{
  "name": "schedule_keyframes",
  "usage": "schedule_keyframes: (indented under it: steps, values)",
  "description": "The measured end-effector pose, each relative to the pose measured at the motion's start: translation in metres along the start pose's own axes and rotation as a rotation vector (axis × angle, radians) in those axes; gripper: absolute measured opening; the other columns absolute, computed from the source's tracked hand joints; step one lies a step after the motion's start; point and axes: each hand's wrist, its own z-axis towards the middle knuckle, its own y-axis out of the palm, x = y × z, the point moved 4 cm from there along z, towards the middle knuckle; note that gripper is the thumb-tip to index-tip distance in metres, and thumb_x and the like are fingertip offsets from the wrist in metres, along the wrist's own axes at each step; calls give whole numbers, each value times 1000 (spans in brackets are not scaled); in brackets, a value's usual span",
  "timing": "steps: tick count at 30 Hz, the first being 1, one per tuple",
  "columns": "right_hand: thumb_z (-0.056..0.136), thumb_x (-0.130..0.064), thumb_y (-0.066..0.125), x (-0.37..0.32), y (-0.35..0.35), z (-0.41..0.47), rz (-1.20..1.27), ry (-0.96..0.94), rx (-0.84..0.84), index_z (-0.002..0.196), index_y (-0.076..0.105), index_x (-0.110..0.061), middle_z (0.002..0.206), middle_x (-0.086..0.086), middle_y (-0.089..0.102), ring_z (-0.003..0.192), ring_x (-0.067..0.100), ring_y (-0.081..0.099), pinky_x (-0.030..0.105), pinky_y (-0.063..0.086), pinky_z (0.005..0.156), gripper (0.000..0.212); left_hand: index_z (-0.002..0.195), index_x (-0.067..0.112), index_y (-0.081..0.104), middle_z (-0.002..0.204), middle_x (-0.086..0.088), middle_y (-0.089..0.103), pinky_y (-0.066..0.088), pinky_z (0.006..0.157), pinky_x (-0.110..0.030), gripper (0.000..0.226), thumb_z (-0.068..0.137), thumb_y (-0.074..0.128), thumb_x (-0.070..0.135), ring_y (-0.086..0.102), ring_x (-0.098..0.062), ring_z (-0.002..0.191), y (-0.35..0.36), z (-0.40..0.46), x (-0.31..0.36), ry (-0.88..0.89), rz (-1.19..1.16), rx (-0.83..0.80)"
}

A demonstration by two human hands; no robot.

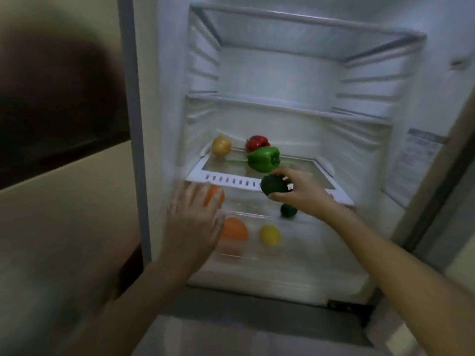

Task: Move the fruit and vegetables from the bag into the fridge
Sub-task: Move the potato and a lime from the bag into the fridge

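Right hand (300, 191) gripping dark green avocado (273, 185) at fridge shelf (231, 180) edge; left hand (194, 222) hovering, fingers loosely spread, holding nothing

The two top shelves of the open white fridge (282, 80) are bare, so my hands can go in there. On the glass shelf (318, 173) a yellow round fruit (221, 145), a red pepper (257, 142) and a green pepper (264, 159) block the back and middle; the right side is free. The clear drawer (257, 253) below has free space on its right.
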Motion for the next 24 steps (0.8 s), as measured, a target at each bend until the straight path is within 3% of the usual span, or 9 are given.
schedule_keyframes:
  steps: [6,13,18,22,24]
  values:
    - [75,-38,73,8,22,-6,-21,22,-362,118,56,-35,115,-11,59,100,5,59,33,52,90,46,137,11,47,142,-16,45,32,107,-58,55,90,42,39,40,-37,133,21,-26,14,92,30,-87]
    - [85,-31,64,17,43,12,-332,57,-644,122,53,-31,118,-7,56,108,15,53,35,45,93,39,135,9,48,140,-18,47,39,100,-61,57,88,39,39,41,-40,131,29,-26,9,123,-12,3]
    - [79,-25,72,52,47,3,-450,301,-884,123,50,-24,98,-4,52,82,12,56,20,46,61,49,136,11,46,140,-15,47,34,105,-52,55,87,42,33,40,-38,131,32,-28,8,150,-8,172]
    - [78,-15,73,73,55,-3,-407,459,-972,129,48,-20,121,6,48,103,22,52,29,54,79,57,135,9,46,137,-18,49,28,107,-51,52,86,45,29,40,-40,130,34,-30,8,153,-2,227]
    - [78,-16,73,78,58,-4,-391,482,-975,128,49,-21,125,6,47,104,21,52,27,53,77,56,134,10,46,135,-18,51,25,106,-50,53,84,48,28,42,-40,128,33,-29,8,151,5,222]
